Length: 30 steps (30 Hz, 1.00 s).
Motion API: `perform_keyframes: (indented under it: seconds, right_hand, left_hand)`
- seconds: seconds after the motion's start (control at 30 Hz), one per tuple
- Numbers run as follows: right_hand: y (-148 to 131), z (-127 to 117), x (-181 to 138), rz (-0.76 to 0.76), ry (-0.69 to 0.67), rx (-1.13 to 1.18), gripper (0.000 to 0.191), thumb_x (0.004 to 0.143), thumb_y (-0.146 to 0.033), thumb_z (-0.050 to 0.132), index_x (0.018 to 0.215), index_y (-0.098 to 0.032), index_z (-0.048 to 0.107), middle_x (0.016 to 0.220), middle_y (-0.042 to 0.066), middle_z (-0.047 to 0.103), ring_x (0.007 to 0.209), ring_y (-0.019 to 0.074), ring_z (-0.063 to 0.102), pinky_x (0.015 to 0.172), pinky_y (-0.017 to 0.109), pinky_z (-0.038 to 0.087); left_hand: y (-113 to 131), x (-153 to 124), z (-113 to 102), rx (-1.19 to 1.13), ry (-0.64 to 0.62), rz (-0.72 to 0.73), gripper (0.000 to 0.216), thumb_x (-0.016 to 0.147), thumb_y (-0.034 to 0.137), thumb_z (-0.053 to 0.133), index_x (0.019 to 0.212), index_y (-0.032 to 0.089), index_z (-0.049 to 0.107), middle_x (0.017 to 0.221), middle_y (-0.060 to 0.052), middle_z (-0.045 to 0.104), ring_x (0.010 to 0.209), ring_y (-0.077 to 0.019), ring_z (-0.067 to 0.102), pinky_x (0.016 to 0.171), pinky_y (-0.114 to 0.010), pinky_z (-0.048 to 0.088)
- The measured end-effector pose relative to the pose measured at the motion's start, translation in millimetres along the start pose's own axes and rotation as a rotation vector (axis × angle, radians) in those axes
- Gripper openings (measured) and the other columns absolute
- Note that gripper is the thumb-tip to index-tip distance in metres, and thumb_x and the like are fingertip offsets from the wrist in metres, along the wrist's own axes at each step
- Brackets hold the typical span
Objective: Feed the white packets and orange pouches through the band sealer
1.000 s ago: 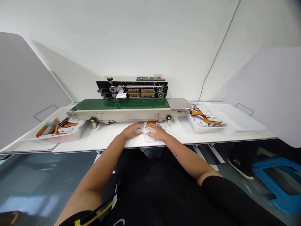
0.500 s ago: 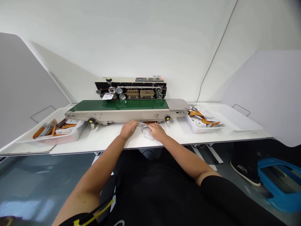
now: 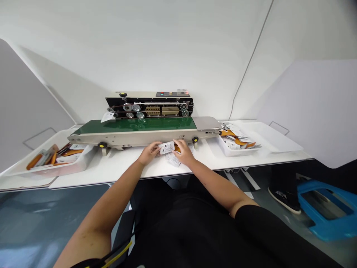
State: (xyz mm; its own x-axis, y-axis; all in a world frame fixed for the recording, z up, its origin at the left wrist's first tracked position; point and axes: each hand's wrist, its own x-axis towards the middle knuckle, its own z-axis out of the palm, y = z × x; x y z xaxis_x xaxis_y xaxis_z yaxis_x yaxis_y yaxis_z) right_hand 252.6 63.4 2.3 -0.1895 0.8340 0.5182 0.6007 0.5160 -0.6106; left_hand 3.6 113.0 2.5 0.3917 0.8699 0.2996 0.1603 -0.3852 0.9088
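A white printed packet (image 3: 166, 147) is held crosswise between your hands, near the middle of the table, just in front of the machine. Your left hand (image 3: 150, 153) grips its left end, and your right hand (image 3: 183, 152) grips its right end, with the fingers of both hands narrowly closed on it. Just below and beside the packet lie more white packets (image 3: 173, 160) and a small orange piece (image 3: 177, 148), partly hidden by your right hand. Directly beyond your hands stands a band sealer (image 3: 149, 107), its green conveyor belt (image 3: 134, 125) running left to right along the near side and its two yellow-capped feet (image 3: 102, 144) resting on the white table (image 3: 117, 164). A white paper slip (image 3: 107, 117) stands at the left end of the belt, against the sealer's black roller panel. To your left, a white plastic tray (image 3: 83, 158) holds orange-and-white packets (image 3: 57, 156) in a loose pile. To your right, a second white tray (image 3: 230, 152) holds a similar pile (image 3: 234, 137), beside a larger shallow white tray (image 3: 270, 136). On the floor at the far right, below the table, are a black shoe (image 3: 283, 199) and a blue plastic crate (image 3: 325, 209).
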Motion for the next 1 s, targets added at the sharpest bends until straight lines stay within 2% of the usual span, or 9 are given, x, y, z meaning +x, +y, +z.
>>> perform_keyframes:
  seconds: [0.1, 0.2, 0.4, 0.57, 0.67, 0.77, 0.87, 0.93, 1.0]
  right_hand:
    - [-0.1, -0.2, -0.1, -0.045, -0.027, 0.031, 0.059, 0.092, -0.028, 0.057, 0.15, -0.023, 0.049, 0.146, 0.011, 0.05, 0.137, 0.023, 0.049, 0.116, 0.035, 0.04]
    - [-1.7, -0.8, -0.3, -0.002, -0.054, 0.03, 0.059, 0.092, -0.028, 0.056, 0.151, -0.024, 0.047, 0.141, 0.01, 0.056, 0.131, 0.0236, 0.053, 0.111, 0.036, 0.043]
    - [-7.7, -9.2, 8.2, 0.118, -0.21, 0.001, 0.036, 0.092, -0.032, 0.058, 0.126, -0.025, 0.066, 0.101, 0.004, 0.072, 0.09, 0.0207, 0.065, 0.083, 0.031, 0.051]
    - [-21.9, -30.5, 26.1, 0.127, -0.372, 0.012, 0.02, 0.088, -0.027, 0.061, 0.106, -0.022, 0.071, 0.084, -0.001, 0.072, 0.071, 0.0164, 0.064, 0.066, 0.026, 0.048]
    - [-26.1, -52.5, 44.1, 0.174, -0.418, 0.124, 0.014, 0.085, -0.019, 0.064, 0.097, -0.02, 0.07, 0.079, -0.001, 0.072, 0.063, 0.0134, 0.062, 0.056, 0.022, 0.045]
    - [-17.2, -84.2, 70.4, 0.313, -0.225, 0.406, 0.018, 0.083, -0.016, 0.065, 0.1, -0.019, 0.067, 0.082, 0.0, 0.073, 0.058, 0.0106, 0.061, 0.05, 0.018, 0.043]
    - [2.1, -119.9, 101.3, 0.435, 0.247, 0.65, 0.019, 0.084, -0.015, 0.062, 0.103, -0.018, 0.063, 0.069, -0.002, 0.068, 0.048, 0.0069, 0.052, 0.042, 0.014, 0.034]
    - [14.6, -138.7, 119.5, 0.51, 0.49, 0.725, 0.017, 0.083, -0.011, 0.057, 0.098, -0.017, 0.061, 0.059, -0.005, 0.062, 0.042, 0.0061, 0.046, 0.039, 0.012, 0.029]
    - [22.9, -148.9, 133.2, 0.585, 0.56, 0.752, 0.015, 0.08, -0.006, 0.054, 0.091, -0.017, 0.058, 0.056, -0.004, 0.061, 0.041, 0.0065, 0.046, 0.038, 0.013, 0.03]
  left_hand:
    - [2.9, 0.6, -2.0, -0.075, -0.025, -0.033, 0.05, 0.085, 0.053, 0.071, 0.118, 0.018, 0.056, 0.073, 0.0, 0.069, 0.06, -0.0156, 0.066, 0.059, -0.027, 0.053]
    - [5.6, -0.1, -1.8, -0.107, -0.069, -0.071, 0.047, 0.084, 0.051, 0.074, 0.112, 0.02, 0.053, 0.066, 0.002, 0.068, 0.053, -0.015, 0.065, 0.051, -0.024, 0.049]
    - [6.9, -1.8, 0.4, -0.12, -0.146, -0.102, 0.044, 0.084, 0.05, 0.075, 0.107, 0.021, 0.051, 0.06, 0.004, 0.066, 0.048, -0.0139, 0.064, 0.047, -0.022, 0.047]
    - [4.8, -2.3, 0.3, -0.128, -0.171, -0.104, 0.045, 0.085, 0.052, 0.074, 0.107, 0.021, 0.05, 0.062, 0.004, 0.066, 0.049, -0.0138, 0.064, 0.047, -0.022, 0.048]
    - [5.1, -2.4, -0.6, -0.156, -0.161, -0.085, 0.05, 0.085, 0.051, 0.075, 0.112, 0.022, 0.046, 0.072, 0.002, 0.069, 0.052, -0.0131, 0.065, 0.048, -0.022, 0.049]
    - [6.7, -2.7, -2.0, -0.179, -0.144, -0.065, 0.054, 0.085, 0.048, 0.075, 0.12, 0.022, 0.043, 0.083, 0.0, 0.07, 0.056, -0.0121, 0.065, 0.052, -0.023, 0.052]
    - [7.6, -2.2, -2.6, -0.166, -0.166, -0.069, 0.054, 0.085, 0.046, 0.076, 0.122, 0.022, 0.044, 0.085, -0.001, 0.069, 0.058, -0.0116, 0.064, 0.055, -0.023, 0.052]
    - [7.7, -1.4, -2.6, -0.15, -0.175, -0.082, 0.053, 0.084, 0.046, 0.075, 0.121, 0.021, 0.047, 0.085, -0.001, 0.069, 0.058, -0.0116, 0.064, 0.056, -0.024, 0.052]
    - [7.6, -0.5, -2.6, -0.138, -0.169, -0.094, 0.051, 0.083, 0.046, 0.075, 0.119, 0.02, 0.049, 0.085, -0.001, 0.069, 0.06, -0.0117, 0.064, 0.058, -0.025, 0.052]
